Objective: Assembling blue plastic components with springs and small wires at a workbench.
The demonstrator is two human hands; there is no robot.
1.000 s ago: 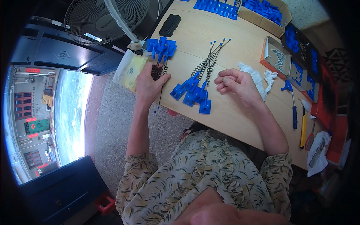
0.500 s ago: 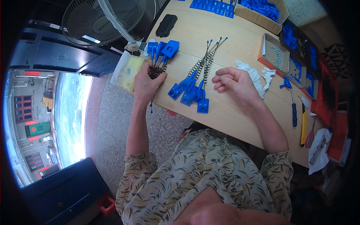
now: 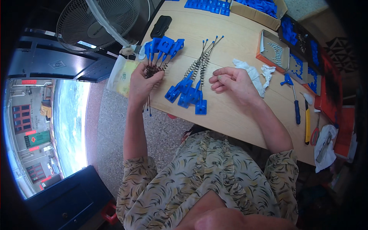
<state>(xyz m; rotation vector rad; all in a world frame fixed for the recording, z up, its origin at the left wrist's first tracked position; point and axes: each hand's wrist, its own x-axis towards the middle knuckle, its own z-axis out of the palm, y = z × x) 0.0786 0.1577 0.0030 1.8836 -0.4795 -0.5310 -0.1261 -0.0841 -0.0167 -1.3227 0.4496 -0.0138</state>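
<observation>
On the left, my left hand (image 3: 142, 82) is closed around a bundle of dark coiled springs with blue plastic heads (image 3: 165, 46). The heads fan out above the fingers, and thin rods with blue tips hang below the hand. Several more blue-headed spring pieces (image 3: 190, 94) lie crossed on the table, their heads toward me and their blue-tipped rods pointing away. Just to the right of them hovers my right hand (image 3: 234, 82), its fingers loosely bent and apart, with nothing visible in it.
Crumpled white tissue (image 3: 251, 74) lies beyond my right hand. Farther right are a box of small metal parts (image 3: 273, 51), a blue-handled screwdriver (image 3: 296, 111) and a yellow cutter (image 3: 307, 124). A black case (image 3: 161, 26), a plastic packet (image 3: 123, 78) and a fan (image 3: 97, 25) are at the left.
The blue heads in my left hand have spread wider, and more rod ends show below it. My right hand stays beside the crossed pieces. The whole view has shifted slightly.
</observation>
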